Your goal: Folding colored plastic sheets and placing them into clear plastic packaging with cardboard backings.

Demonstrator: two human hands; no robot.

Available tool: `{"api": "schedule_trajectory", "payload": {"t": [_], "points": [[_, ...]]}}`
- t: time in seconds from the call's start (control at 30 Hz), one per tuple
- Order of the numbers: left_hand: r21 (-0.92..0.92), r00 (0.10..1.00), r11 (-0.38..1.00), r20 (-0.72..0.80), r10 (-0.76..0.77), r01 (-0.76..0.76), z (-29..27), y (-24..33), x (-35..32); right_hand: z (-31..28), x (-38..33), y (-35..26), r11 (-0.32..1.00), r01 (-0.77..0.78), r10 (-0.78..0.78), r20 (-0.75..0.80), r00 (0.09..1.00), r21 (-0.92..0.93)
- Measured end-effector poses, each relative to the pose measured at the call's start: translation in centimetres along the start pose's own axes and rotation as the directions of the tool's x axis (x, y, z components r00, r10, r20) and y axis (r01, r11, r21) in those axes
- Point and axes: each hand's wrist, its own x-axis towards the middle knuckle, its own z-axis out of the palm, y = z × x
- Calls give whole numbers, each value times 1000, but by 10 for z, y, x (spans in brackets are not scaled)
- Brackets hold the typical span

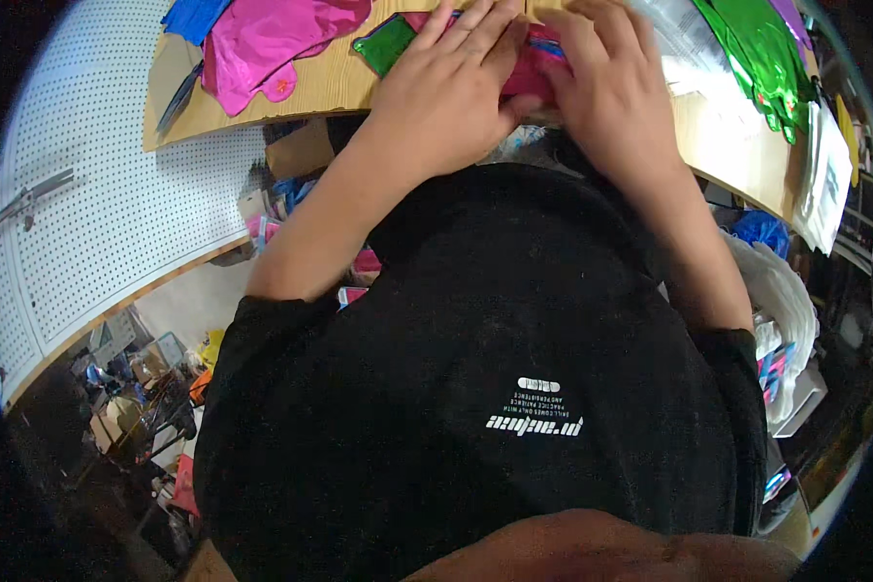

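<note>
Item 1: pink foil pc. (530, 80), on counter (330, 89), in the gap betw. both hands. Lies immed. R of L hand (448, 89), immed. L of R hand (611, 85); partly covered, so long axis can't be told. Neither hand clearly nearer; both seem to touch it.

Item 2: L hand: palm down, fingers extended and spread, laid flat, nothing clenched.

Item 3: R hand: fingers bent, slightly blurred, thumb twd. pink pc.; whether pinching or just resting, can't tell.

Item 4: green foil pc. (385, 45), just L of L hand's fingers; link w/ item 1 hidden.

Item 5: pink foil sheets (272, 44), farther L of L hand.

Item 6: green foil sheets (759, 60), well R of R hand.
</note>
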Motion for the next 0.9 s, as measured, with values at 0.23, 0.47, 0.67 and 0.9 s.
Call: {"api": "schedule_trajectory", "payload": {"t": [0.23, 0.47, 0.67, 0.9], "points": [[-363, 978, 919, 187, -92, 156, -14, 2, 2, -5, -72, 3, 998, 34, -12, 430, 903, -44], [-463, 911, 817, 377, -169, 343, -24, -2, 11, -35, -86, 9, 996, -31, 69, 483, 873, -87], [-346, 924, 896, 350, -152, 278, -22, 5, 8, -26, -26, 25, 967, -247, 230, 202, 952, 63], [-462, 978, 862, 102, -184, 210, -26, 4, 17, -27, 42, 34, 910, -415, 328, 627, 706, -9]]}}
